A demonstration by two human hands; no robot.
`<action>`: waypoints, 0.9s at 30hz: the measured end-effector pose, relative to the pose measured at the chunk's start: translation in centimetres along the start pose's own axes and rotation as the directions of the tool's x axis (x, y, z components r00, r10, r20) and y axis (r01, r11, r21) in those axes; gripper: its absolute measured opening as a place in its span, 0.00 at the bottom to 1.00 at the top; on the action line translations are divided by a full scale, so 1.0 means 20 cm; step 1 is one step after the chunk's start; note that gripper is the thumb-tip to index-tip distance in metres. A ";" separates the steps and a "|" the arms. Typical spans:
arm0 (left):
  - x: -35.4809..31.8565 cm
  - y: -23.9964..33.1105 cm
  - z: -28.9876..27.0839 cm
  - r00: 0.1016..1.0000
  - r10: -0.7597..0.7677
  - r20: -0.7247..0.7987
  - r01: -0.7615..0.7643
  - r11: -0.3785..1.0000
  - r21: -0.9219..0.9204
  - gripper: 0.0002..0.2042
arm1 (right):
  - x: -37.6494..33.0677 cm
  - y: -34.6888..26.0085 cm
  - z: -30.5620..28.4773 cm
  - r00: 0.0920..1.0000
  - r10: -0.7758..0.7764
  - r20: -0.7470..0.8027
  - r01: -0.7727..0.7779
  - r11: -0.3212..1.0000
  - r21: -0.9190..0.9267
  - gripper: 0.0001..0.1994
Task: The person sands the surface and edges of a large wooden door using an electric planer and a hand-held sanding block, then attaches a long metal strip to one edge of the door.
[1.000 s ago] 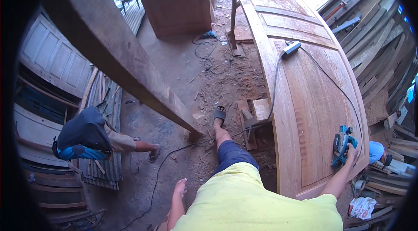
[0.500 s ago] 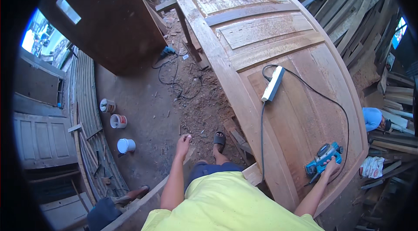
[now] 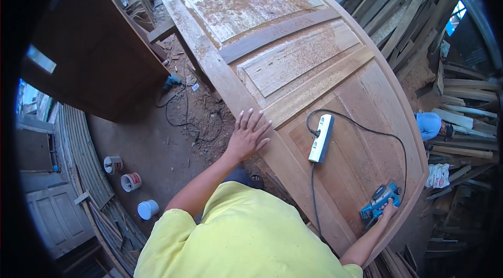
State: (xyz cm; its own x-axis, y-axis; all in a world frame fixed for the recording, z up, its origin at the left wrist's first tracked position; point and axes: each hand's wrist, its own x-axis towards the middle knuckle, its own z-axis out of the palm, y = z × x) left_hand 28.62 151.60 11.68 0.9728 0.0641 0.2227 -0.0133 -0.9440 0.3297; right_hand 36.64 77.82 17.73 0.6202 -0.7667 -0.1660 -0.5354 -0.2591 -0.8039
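Observation:
A panelled wooden door (image 3: 230, 83) lies flat before me, with shavings and sawdust scattered over its far panels. My right hand (image 3: 389, 210) is closed round the handle of a blue electric planer (image 3: 375, 202), which rests on the door's near right part. My left hand (image 3: 249, 134) is open, fingers spread over the left edge of the door, holding nothing. Between the hands, a white power strip (image 3: 320, 140) lies on the near panel. A black cord (image 3: 367, 127) loops from it toward the planer.
Several white buckets (image 3: 148, 209) stand on the floor at left, near a long corrugated sheet (image 3: 84, 142). A blue power tool (image 3: 172, 82) with a tangled cord lies beyond. A tall brown panel (image 3: 99, 63) stands far left. Timber piles (image 3: 408, 21) and a person in blue (image 3: 428, 125) are at right.
My left hand has risen from beside the door and opened onto its left edge. My body leans further over the door. The right hand keeps hold of the planer.

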 end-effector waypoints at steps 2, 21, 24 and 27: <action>0.10 -0.06 0.07 0.984 0.129 0.123 -0.130 0.992 -0.005 0.28 | -0.18 -0.04 0.06 0.991 0.011 -0.131 -0.027 0.992 -0.124 0.09; 1.05 0.38 0.44 0.678 0.719 0.152 -0.535 0.625 -0.568 0.32 | -3.60 -0.69 0.76 0.841 0.415 -0.346 -0.269 0.877 0.398 0.14; 1.00 0.39 0.28 0.549 0.803 0.233 -0.580 0.566 -0.586 0.32 | -4.09 -0.61 0.86 0.772 0.459 -0.440 -0.304 0.874 0.378 0.14; 0.82 0.12 -0.01 0.214 0.957 0.197 -0.708 0.291 -0.644 0.30 | -4.64 -0.51 0.99 0.703 0.521 -0.484 -0.378 0.850 0.366 0.16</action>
State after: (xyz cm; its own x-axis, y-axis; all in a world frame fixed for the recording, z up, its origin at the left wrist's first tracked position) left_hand 44.39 150.42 16.38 0.2412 -0.9531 0.1826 -0.8412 -0.1115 0.5290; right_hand -4.08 163.34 30.08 -0.1207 -0.9584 -0.2586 -0.4800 0.2844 -0.8299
